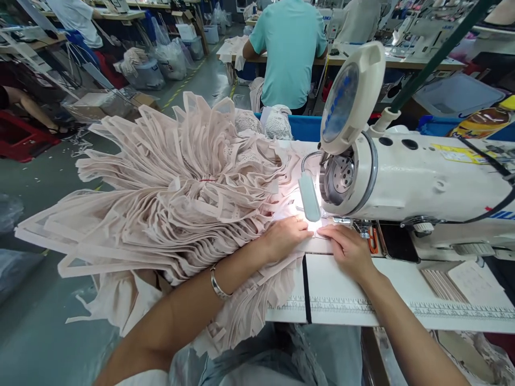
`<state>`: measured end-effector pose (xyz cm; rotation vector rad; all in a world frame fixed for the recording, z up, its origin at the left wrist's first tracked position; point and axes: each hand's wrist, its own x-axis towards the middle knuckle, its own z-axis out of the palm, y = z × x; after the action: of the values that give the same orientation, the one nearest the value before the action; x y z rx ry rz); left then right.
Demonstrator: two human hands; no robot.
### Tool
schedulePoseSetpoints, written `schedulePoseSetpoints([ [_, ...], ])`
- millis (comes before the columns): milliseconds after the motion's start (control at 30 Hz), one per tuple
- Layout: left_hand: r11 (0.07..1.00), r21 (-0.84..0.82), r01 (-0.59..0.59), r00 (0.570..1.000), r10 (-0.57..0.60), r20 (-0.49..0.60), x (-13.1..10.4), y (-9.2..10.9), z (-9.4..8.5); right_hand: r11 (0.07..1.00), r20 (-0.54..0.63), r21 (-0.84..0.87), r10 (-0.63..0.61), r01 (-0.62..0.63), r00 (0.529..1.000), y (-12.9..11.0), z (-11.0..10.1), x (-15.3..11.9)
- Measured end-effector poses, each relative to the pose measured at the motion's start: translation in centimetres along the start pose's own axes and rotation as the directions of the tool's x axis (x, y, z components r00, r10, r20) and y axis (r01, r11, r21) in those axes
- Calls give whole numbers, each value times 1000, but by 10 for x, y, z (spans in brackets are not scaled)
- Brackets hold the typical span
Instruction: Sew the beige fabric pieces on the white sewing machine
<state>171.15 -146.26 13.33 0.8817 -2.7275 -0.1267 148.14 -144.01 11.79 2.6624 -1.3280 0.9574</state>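
A white sewing machine [406, 177] stands on the right, its round end cover flipped up. My left hand [285, 237] is closed, fingertips on pale pink fabric [290, 185] beside the brightly lit needle area. Opposite it, my right hand [349, 251] has its fingers together, pinching at the same lit spot; glare hides the exact edge they hold. A small lamp [309, 198] hangs just above the fingertips. Left of the machine, a large bundle of pale pink garment pieces [193, 193] is tied with red thread and spreads under my left forearm.
A printed ruler [402, 309] runs along the table's front edge. Orange-handled snips [373, 240] lie by the machine, and a stack of cards [462, 281] sits at right. A drink bottle [485, 120] is behind the machine. A co-worker in a teal shirt [287, 53] sits ahead.
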Motion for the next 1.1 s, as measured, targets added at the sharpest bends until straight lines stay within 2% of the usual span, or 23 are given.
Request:
schedulePoseSetpoints([
  [133,995,101,-6,999,3,32,4,6,1,998,14,59,-24,23,1000,-2,-2,2],
  [267,984,177,33,999,-33,-5,4,10,4,998,1,62,-21,21,1000,-3,-2,3],
  [467,992,124,0,999,4,-32,3,9,10,996,-4,87,-33,33,999,-4,-4,3],
  [800,983,183,15,1000,-11,-26,5,13,6,993,-41,94,-73,76,997,-6,-5,6],
  [1000,987,158,-16,999,22,-32,2,10,8,992,9,84,-90,89,996,-5,-6,5],
  [1100,996,86,-2,998,8,-70,-4,8,7,991,39,61,-118,116,992,-6,-8,5],
])
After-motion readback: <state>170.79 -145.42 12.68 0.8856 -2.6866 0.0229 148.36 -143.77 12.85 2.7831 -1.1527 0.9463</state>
